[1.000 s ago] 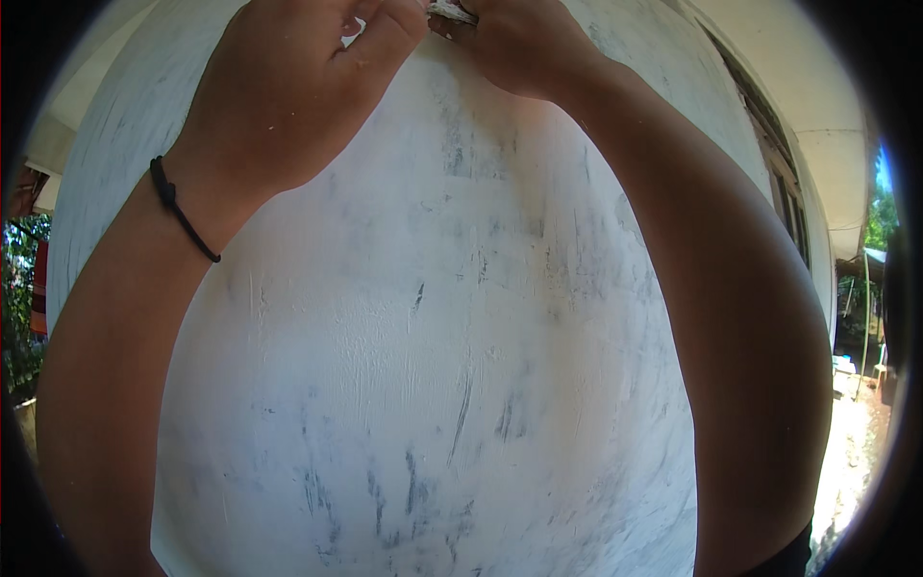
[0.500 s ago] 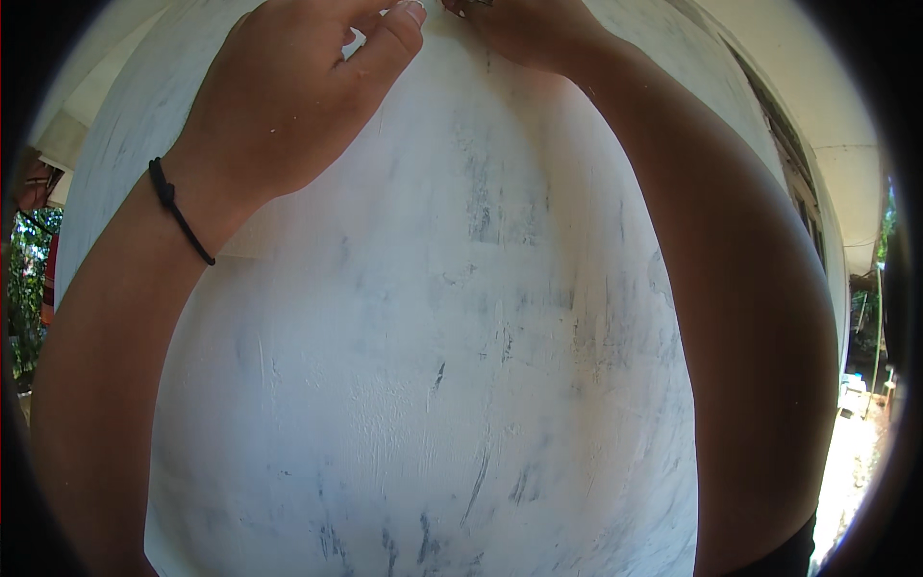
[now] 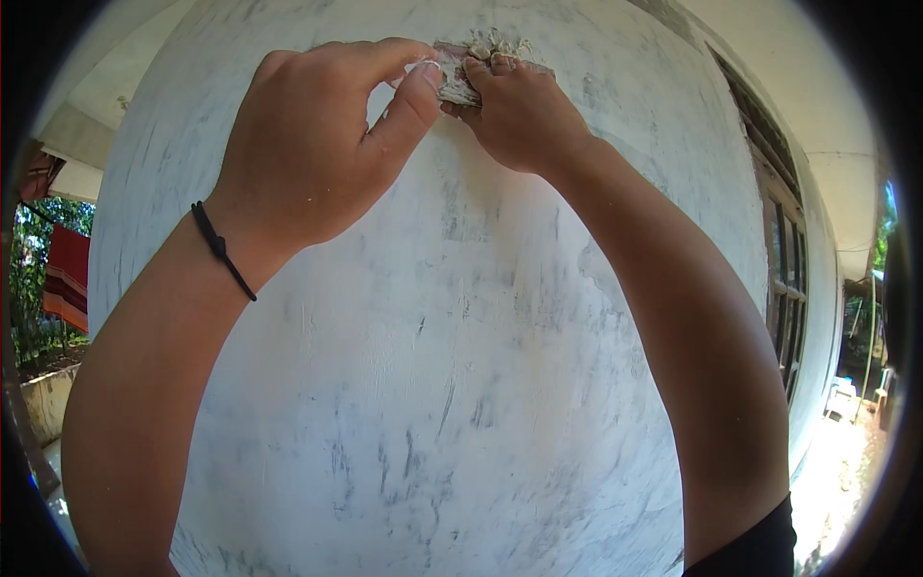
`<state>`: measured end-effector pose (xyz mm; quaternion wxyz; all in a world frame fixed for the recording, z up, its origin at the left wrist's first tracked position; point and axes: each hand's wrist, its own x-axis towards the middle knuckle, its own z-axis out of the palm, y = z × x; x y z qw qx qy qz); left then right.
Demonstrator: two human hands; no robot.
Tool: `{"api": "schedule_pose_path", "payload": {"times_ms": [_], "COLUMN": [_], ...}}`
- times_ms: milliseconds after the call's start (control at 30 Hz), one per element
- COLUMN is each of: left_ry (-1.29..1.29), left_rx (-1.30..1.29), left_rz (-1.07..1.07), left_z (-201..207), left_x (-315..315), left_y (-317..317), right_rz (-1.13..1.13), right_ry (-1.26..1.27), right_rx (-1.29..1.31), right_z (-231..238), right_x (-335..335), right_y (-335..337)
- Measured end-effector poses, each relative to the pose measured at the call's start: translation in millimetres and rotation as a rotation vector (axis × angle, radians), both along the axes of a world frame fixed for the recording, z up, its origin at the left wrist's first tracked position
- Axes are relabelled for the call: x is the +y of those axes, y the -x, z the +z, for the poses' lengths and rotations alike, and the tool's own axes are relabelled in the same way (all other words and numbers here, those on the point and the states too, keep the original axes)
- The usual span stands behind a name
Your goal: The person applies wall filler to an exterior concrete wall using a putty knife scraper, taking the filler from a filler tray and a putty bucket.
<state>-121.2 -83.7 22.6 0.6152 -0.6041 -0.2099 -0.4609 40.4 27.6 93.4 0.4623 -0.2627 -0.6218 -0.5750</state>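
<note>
A white wall (image 3: pixel 385 385) with grey streaks and smears stands right in front of me. High up against it is a flat piece crusted with whitish putty (image 3: pixel 459 85), with rough lumps along its top. My right hand (image 3: pixel 524 111) is closed around this piece, fingers bent over its face. My left hand (image 3: pixel 322 144) has thumb and forefinger pinched at the piece's left edge; white residue marks the thumb tip. A black cord bracelet (image 3: pixel 223 248) circles my left wrist. The piece's exact kind is hidden by the putty and my fingers.
A wooden-framed window (image 3: pixel 784 260) is set in the wall at the right. A pale overhang (image 3: pixel 817 115) runs above it. At far left, a red striped cloth (image 3: pixel 69 274) hangs by greenery, above a low wall (image 3: pixel 50 409). Sunlit ground (image 3: pixel 846 471) lies at far right.
Both hands now sit lower in view, and the putty-crusted piece, formerly cut off at the top edge, has come into sight. More of the window and the red cloth shows.
</note>
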Motion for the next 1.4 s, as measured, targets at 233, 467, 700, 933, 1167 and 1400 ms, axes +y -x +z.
{"api": "schedule_pose_path", "payload": {"times_ms": [233, 467, 700, 933, 1167, 1400], "left_ry": [-0.033, 0.036, 0.022, 0.153, 0.141, 0.099], "left_rx": [-0.026, -0.054, -0.042, -0.048, -0.003, 0.007], "left_rz": [0.039, 0.07, 0.033, 0.133, 0.146, 0.115], "left_z": [-14, -17, -18, -29, -27, -18], "left_x": [-7, -23, -21, -19, -5, 4], "left_y": [-10, -27, -32, -39, -37, -33], "right_rz": [0.118, 0.126, 0.18, 0.175, 0.148, 0.132], "right_ry": [0.097, 0.182, 0.107, 0.146, 0.024, -0.119], "right_rx": [0.007, -0.082, -0.093, -0.111, -0.132, -0.056], "right_z": [-33, -56, -100, -122, -127, -88], "right_x": [-4, -13, -3, -6, 2, 16], "right_y": [-3, -18, -31, -40, -40, -31]}}
